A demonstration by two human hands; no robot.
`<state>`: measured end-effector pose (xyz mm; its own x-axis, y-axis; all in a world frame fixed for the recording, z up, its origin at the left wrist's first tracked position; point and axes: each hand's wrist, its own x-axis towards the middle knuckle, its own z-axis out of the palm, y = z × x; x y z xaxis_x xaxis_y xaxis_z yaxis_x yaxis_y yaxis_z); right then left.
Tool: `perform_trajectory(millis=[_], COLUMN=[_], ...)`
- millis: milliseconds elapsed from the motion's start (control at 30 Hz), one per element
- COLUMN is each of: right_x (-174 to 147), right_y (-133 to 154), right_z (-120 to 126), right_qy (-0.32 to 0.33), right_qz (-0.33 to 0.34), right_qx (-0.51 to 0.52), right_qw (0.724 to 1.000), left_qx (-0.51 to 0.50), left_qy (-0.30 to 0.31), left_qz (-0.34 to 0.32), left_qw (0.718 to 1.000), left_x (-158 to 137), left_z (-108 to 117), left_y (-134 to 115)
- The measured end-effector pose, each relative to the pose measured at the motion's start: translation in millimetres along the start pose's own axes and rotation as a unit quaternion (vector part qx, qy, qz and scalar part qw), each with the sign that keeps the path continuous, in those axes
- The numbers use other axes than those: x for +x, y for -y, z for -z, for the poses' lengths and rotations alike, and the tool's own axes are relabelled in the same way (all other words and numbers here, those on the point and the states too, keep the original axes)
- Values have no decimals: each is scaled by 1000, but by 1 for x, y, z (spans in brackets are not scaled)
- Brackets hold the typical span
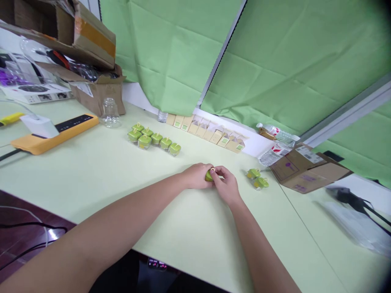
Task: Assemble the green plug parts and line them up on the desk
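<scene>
Near the middle of the table, my left hand (198, 176) is closed around a small green-lidded container (209, 176). My right hand (226, 186) pinches the pale loop on top of the same container; the fingers hide most of its body. To the left stands a cluster of several like green-lidded containers (144, 141), with clear bases and small loops on their lids. Two more green-lidded containers (260, 182) stand close together to the right of my right hand.
Along the wall runs a row of small beige cartons (210, 131). An orange power strip (55, 134), a clear jar (110, 114) and cardboard boxes (94, 91) are at left. At right are plastic bottles (279, 136), a cardboard box (308, 169) and a plastic bag (357, 228).
</scene>
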<state>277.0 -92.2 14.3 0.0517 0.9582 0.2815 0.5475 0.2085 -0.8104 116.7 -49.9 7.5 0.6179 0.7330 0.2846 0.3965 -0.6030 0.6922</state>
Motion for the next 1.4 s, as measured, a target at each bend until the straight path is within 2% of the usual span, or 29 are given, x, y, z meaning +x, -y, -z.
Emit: perform_trajectory(millis=[400,633,1400], right_x=[-3,-4,-7], right_y=[4,2,9], right_z=[2,4,1], right_qy=[13,9,6], right_qz=[4,-2,-13], right_qx=[-5,-17,-14], right_qw=[1000,1000,1000], left_qx=[14,18,18], left_qy=[-6,-8,7], left_qz=[-10,-39,-16], left_qw=[1000,999,1000], left_x=[-1,-5,-7], left_z=[-3,-1,-1], left_y=[4,1,2])
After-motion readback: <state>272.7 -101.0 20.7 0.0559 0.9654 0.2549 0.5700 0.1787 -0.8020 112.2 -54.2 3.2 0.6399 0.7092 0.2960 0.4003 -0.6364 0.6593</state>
